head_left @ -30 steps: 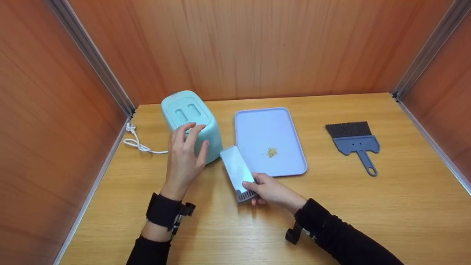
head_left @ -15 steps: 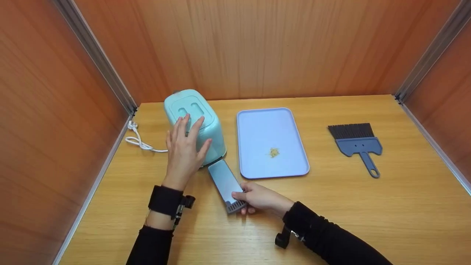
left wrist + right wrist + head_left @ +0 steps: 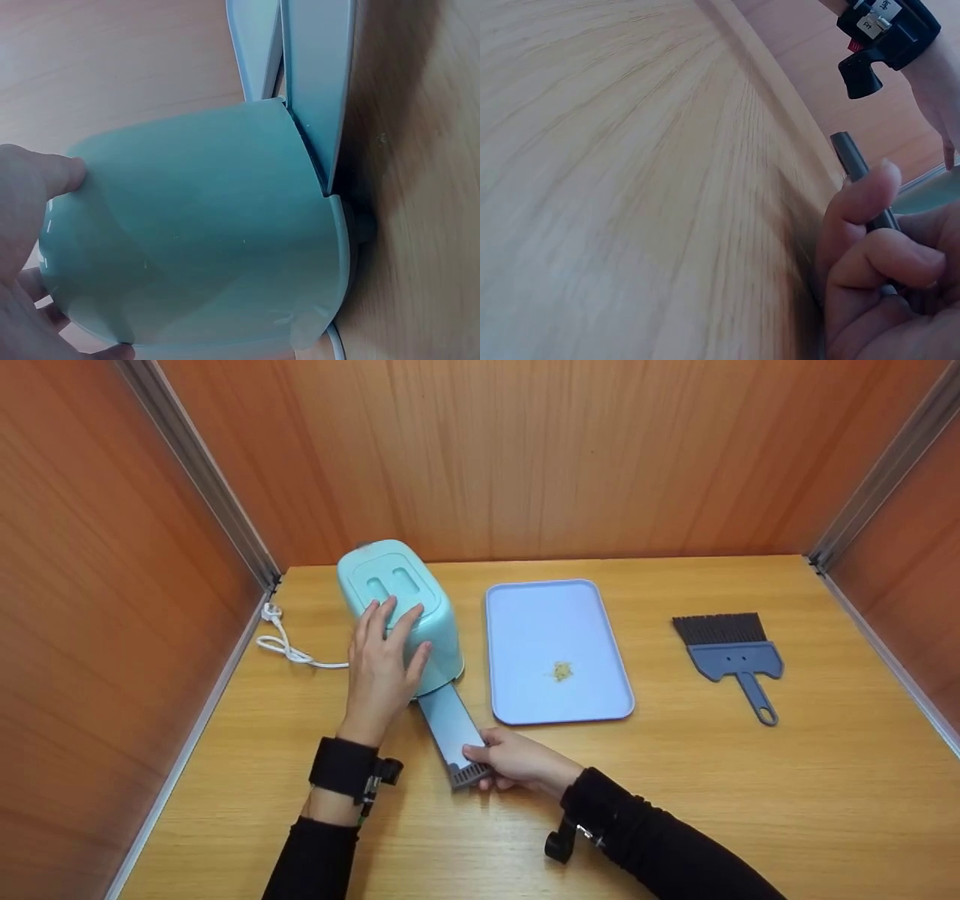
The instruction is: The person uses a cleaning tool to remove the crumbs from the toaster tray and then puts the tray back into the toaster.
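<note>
A mint-green toaster (image 3: pixel 397 607) stands at the left of the table, two slot shapes in its top. My left hand (image 3: pixel 379 675) rests on its near top end, thumb and fingers spread over the edge, as the left wrist view also shows. My right hand (image 3: pixel 525 757) pinches the grey slatted end of a flat crumb tray (image 3: pixel 450 724), thumb on top. The tray's far end is inside the bottom of the toaster (image 3: pixel 202 225), so that part is hidden. In the right wrist view, curled fingers (image 3: pixel 877 262) hold the tray's dark end (image 3: pixel 851 157).
A lilac serving tray (image 3: pixel 551 622) lies right of the toaster, bearing a small pile of crumbs (image 3: pixel 562 671). Farther right lies a blue-grey hand brush (image 3: pixel 731 660) with dark bristles. The toaster's white cord and plug (image 3: pixel 285 649) lie at the left. Wooden panels surround the table.
My right hand has moved the crumb tray left and down to the toaster's base, and its far end has slid in. My left hand has come down onto the toaster's top.
</note>
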`<state>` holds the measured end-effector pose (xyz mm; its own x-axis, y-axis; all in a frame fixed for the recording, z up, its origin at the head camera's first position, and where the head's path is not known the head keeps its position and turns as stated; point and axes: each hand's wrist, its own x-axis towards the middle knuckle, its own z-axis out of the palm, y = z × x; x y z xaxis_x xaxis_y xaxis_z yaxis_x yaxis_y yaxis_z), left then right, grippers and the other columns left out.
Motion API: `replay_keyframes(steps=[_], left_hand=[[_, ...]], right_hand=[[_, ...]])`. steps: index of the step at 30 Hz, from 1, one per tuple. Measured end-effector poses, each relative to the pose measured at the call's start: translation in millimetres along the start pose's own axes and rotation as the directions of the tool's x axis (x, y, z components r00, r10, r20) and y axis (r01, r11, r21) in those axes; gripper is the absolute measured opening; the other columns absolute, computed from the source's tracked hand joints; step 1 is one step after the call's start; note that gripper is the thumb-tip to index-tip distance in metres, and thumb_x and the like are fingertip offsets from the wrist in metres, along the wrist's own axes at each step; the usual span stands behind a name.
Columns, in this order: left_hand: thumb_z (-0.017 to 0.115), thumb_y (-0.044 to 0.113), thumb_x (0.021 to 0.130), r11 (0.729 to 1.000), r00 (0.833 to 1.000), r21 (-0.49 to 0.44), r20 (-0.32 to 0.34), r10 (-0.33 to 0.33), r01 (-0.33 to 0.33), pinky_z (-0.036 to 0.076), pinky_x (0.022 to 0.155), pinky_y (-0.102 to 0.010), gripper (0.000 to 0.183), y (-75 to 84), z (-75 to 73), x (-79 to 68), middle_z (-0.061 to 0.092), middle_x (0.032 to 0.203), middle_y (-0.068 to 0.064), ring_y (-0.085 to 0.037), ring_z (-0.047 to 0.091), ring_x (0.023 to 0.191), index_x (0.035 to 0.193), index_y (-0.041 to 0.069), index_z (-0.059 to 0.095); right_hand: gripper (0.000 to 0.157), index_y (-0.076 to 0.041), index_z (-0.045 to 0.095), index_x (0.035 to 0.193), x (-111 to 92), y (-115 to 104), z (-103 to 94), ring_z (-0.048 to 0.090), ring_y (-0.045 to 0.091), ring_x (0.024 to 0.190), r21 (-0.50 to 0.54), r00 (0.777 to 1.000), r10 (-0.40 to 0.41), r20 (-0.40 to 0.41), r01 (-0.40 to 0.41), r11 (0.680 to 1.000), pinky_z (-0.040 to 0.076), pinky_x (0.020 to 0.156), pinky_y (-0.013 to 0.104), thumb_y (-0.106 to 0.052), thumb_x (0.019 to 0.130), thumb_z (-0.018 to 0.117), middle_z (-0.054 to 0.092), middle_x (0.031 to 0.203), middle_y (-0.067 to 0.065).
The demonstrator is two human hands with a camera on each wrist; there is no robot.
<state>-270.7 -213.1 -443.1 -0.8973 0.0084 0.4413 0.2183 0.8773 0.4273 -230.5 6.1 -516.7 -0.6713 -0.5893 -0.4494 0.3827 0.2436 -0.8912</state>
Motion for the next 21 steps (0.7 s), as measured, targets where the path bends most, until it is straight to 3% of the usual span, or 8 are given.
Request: replay_keyframes(steps=[4,15,21], left_hand=[[0.07,0.03,0.106,1.0,1.0,0.007,-0.016,0.008,-0.008,0.029,0.126,-0.073,0.05,-1.6,0.9,-0.6,0.043,0.167,-0.017,-0.042,0.029,0.161,0.154,0.022,0.06],[0.069,0.031,0.106,0.999,0.999,0.032,-0.034,0.017,-0.016,0.031,0.126,-0.07,0.048,-1.6,1.7,-2.0,0.045,0.166,-0.016,-0.041,0.032,0.16,0.153,0.022,0.06],[0.068,0.032,0.107,0.999,1.0,0.039,-0.027,0.0,0.001,0.031,0.126,-0.071,0.049,0.5,0.9,-2.8,0.044,0.167,-0.016,-0.041,0.031,0.161,0.154,0.023,0.06]], right_hand=[[0.037,-0.002,0.057,0.144,3,-1,0.3,0.06,0.005,0.06,0.017,1.0,0.008,-0.002,-0.008,1.0,0.039,0.049,0.015,-0.021,0.112,0.056,0.07,0.087,0.003],[0.029,-0.003,0.06,0.135,16,-7,-1.2,0.058,0.003,0.057,0.034,1.0,0.01,-0.004,-0.009,0.999,0.037,0.046,0.014,-0.021,0.114,0.053,0.069,0.085,0.001],[0.026,-0.006,0.062,0.131,24,-12,-1.9,0.046,0.002,0.056,0.042,1.0,0.02,-0.015,-0.02,0.999,0.032,0.045,0.014,-0.024,0.114,0.053,0.061,0.085,-0.002]])
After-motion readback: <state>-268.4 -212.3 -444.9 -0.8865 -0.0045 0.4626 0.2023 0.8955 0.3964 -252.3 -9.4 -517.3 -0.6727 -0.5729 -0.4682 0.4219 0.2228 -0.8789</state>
